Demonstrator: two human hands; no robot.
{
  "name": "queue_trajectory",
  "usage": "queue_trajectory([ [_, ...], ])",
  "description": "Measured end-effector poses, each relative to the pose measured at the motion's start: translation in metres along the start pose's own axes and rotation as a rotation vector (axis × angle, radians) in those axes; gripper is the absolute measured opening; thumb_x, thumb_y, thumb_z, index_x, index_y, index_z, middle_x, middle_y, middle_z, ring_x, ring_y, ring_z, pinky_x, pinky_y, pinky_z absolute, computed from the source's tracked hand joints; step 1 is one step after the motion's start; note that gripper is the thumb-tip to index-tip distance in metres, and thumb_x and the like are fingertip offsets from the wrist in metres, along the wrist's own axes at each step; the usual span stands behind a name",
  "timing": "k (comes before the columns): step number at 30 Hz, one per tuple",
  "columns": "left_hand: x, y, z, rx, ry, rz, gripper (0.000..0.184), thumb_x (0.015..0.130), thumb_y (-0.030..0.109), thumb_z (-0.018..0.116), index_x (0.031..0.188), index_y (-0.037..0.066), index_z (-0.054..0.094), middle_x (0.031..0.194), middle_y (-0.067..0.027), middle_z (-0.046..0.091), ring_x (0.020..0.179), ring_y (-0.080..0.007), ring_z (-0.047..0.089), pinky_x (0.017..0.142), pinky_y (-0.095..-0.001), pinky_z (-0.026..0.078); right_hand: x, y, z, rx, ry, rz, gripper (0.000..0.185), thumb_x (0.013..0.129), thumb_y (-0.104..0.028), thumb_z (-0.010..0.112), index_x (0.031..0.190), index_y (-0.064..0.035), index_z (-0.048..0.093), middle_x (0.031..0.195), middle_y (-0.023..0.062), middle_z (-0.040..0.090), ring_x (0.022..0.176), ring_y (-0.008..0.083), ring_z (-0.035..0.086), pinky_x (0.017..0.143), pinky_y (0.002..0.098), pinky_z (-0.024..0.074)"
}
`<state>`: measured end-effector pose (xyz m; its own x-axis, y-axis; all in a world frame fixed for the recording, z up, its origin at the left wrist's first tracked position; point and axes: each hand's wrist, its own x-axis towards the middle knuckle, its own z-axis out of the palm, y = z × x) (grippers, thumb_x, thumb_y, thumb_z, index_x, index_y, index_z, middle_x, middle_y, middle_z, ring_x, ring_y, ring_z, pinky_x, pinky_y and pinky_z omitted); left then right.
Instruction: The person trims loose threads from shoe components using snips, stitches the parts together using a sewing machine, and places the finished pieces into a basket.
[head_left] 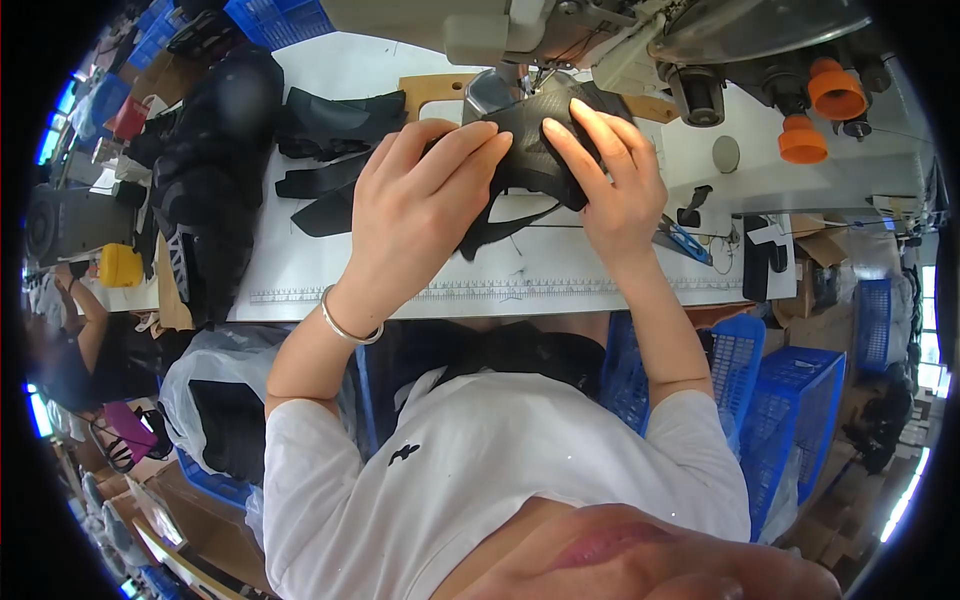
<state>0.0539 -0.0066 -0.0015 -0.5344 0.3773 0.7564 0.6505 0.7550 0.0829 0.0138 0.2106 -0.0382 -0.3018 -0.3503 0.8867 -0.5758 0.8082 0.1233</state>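
Observation:
A black textured piece (535, 150) of leather-like material lies under the sewing machine's needle area (523, 82), with a dark strap (505, 228) hanging from its near side. My left hand (428, 195) is closed, its fingertips pinching the piece's left edge. On the other side, my right hand (615, 175) rests with fingers stretched and spread over the top of the same piece. Whether its hidden fingers grip the underside cannot be seen. Flat black cut pieces (335, 120) are lying to the left of my left hand.
A ruler strip (430, 291) runs along the table's front edge. Blue-handled snips (685, 240) lie right of my right hand. Orange knobs (803, 140) hang off the machine. A large black pile (215, 170) stands left. Blue crates (790, 420) stand below right. Another person's arm (88, 315) shows far left.

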Motion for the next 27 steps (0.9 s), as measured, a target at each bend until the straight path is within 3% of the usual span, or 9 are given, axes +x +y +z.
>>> queue_trajectory([
  [11,0.009,0.001,0.004,0.144,-0.037,0.077,0.042,0.068,0.003,0.075,0.109,0.006,0.073,0.115,0.0004,0.069,0.101,-0.0233,0.064,0.078,-0.0344,0.053,-0.003,-0.005,-0.001,-0.035,-0.009,0.042,0.042,0.071,-0.011,0.069,0.111,-0.0209,0.077,0.113,0.0012,0.069,0.093,0.0192,0.064,0.071,0.0258,0.0567],
  [27,0.022,-0.004,-0.001,0.083,-0.089,0.059,0.041,0.067,0.003,0.076,0.108,0.006,0.072,0.113,-0.0002,0.07,0.104,-0.0233,0.064,0.085,-0.0356,0.053,-0.001,-0.005,-0.001,-0.03,-0.026,0.078,0.045,0.07,-0.009,0.067,0.112,-0.0202,0.076,0.116,0.002,0.068,0.095,0.021,0.063,0.074,0.0275,0.0568],
])
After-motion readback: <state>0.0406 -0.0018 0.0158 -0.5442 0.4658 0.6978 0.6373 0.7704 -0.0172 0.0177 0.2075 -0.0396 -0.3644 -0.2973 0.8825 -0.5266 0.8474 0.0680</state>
